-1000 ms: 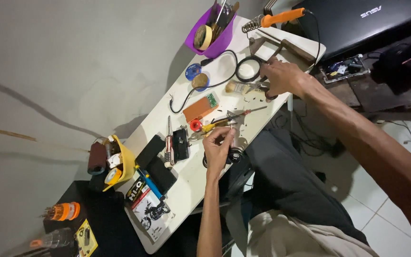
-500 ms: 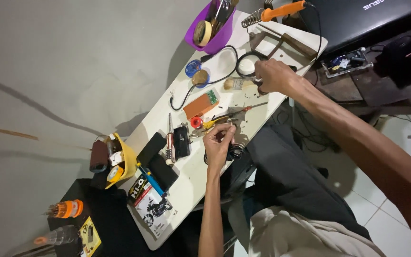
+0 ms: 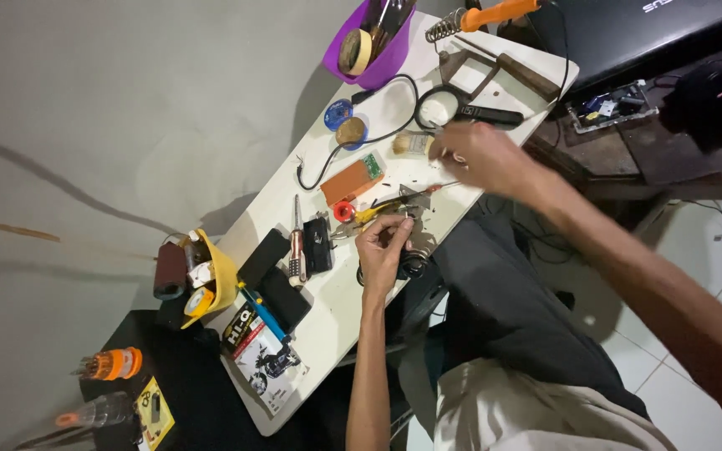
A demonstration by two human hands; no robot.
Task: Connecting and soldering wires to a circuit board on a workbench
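- The left hand (image 3: pixel 386 242) is pinching something tiny between its fingertips at the near edge of the white desk (image 3: pixel 327 326), centre of the frame; the piece is too small to identify.
- The right hand (image 3: pixel 474 154) is reaching across right of centre, fingers loosely curled beside a small brush (image 3: pixel 411 144); I cannot tell whether it is gripping anything.
- The work is looking mid-way to me: tools are lying spread out, and the orange circuit board (image 3: pixel 351 178) is sitting untouched just above the left hand.
- The orange-handled soldering iron (image 3: pixel 495 13) is resting in its coiled wire stand at the upper edge, so no soldering is going on.
- Yellow-handled pliers (image 3: pixel 382 209) and a red ring of tape (image 3: pixel 343 211) are lying beside the left hand.
- A round-lensed magnifying glass (image 3: pixel 440 108) with a black handle is lying upper centre.
- A glossy purple plastic tub (image 3: pixel 382 63) is holding a roll of tape, and a yellow tub (image 3: pixel 223 276) is standing at the left.
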